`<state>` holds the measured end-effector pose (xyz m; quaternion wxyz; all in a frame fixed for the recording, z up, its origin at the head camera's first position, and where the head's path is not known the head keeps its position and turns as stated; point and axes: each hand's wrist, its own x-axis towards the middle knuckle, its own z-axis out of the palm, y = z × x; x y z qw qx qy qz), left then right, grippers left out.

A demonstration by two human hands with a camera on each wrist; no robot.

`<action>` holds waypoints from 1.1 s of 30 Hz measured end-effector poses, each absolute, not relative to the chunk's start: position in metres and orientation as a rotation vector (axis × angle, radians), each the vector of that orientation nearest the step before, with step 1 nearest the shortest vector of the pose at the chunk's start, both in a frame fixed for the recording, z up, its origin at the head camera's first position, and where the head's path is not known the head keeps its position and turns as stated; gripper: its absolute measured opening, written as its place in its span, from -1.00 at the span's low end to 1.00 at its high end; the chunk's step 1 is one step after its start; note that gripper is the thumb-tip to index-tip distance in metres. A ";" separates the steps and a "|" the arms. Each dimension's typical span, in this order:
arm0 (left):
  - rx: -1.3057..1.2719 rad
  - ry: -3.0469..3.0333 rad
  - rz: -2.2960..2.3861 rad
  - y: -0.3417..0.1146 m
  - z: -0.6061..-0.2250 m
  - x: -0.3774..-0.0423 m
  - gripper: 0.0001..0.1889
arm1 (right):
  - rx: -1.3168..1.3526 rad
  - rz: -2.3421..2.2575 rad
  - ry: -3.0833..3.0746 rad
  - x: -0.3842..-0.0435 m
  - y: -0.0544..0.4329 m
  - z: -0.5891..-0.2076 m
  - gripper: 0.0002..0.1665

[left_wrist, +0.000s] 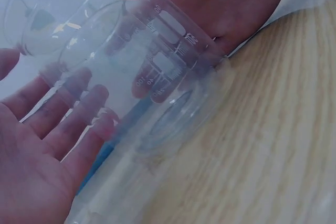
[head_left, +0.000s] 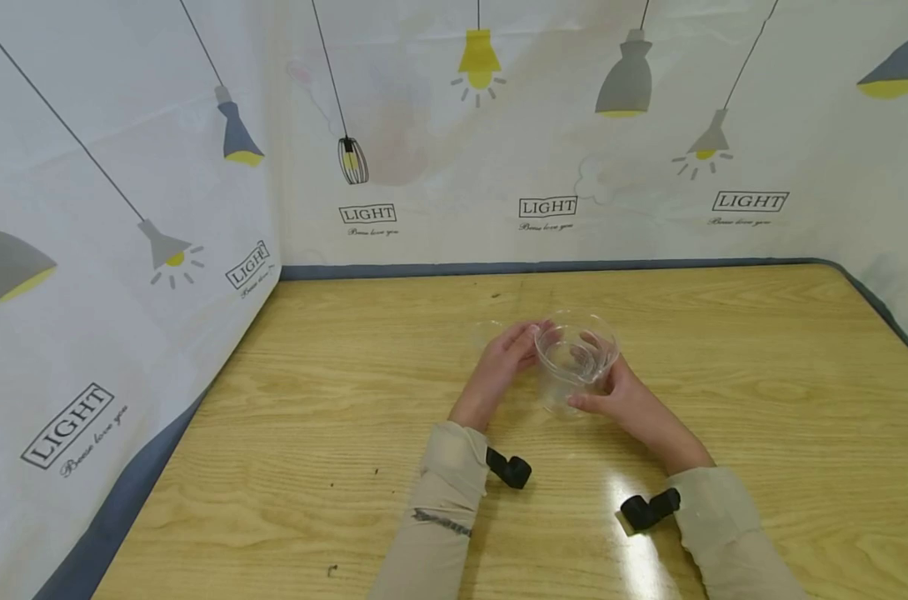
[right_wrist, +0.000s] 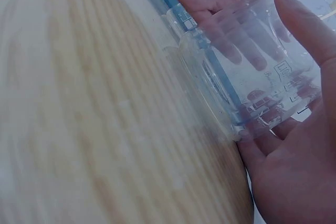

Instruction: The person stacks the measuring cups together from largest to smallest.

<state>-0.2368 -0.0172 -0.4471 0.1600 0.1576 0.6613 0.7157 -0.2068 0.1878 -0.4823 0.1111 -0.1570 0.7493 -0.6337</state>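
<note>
Right now the clear beaker is between my two hands, mouth up and long axis close to upright. My right hand is the nearer one: it grips the beaker's right side, thumb against the wall facing me and fingers reaching round the far side. My left hand grips nothing; it lies alongside the beaker's left wall, fingers straight and a little apart, palm turned toward it. So the beaker lies just to the right of my left hand and within my right. Its base is down close to the tabletop, though through so much clear wall I can't tell whether they touch. To the beaker's left, past my left hand, is a faint clear vessel; well beyond the beaker is a lamp-printed white backdrop.
</note>
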 end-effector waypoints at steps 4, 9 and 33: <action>0.474 1.935 2.017 -0.018 -0.446 -0.239 -0.50 | -0.468 -1.864 2.198 -0.207 0.188 -0.483 0.06; 0.506 2.007 2.057 -0.019 -0.439 -0.236 -0.56 | -0.461 -1.848 2.214 -0.207 0.188 -0.484 0.06; 0.449 2.736 2.449 -0.029 -0.422 -0.226 -0.80 | -0.510 -1.905 2.142 -0.209 0.186 -0.483 0.06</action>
